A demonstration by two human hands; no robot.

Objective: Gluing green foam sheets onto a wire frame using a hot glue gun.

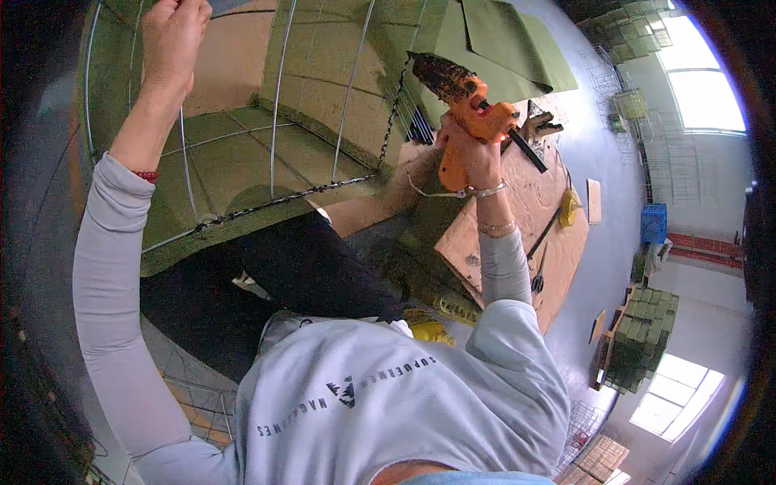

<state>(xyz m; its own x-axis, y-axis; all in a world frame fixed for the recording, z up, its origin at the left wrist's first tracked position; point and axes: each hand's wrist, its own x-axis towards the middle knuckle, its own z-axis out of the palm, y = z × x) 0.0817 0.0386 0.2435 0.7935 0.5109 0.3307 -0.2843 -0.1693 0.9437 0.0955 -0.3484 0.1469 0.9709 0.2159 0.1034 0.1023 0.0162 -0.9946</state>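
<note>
My right hand (482,164) is wrapped around an orange glue gun (493,121) with a black-caked front and a black glue stick at its back. The gun's tip is at the far right corner of a wire frame (280,97) lined with green sheet (311,158). Black, glue-like smears run along the frame's right and near edges. At the upper left, my left hand (175,36) is closed on the frame's wire, partly cut off by the picture's edge. The frame leans over my dark-trousered legs.
Stained cardboard (517,218) lies to the right, bearing a yellow-handled tool (568,208) and dark rods. Green sheets (517,48) lie beyond the glue gun. Farther right stand a blue crate (653,223) and a stack of green boxes (643,339).
</note>
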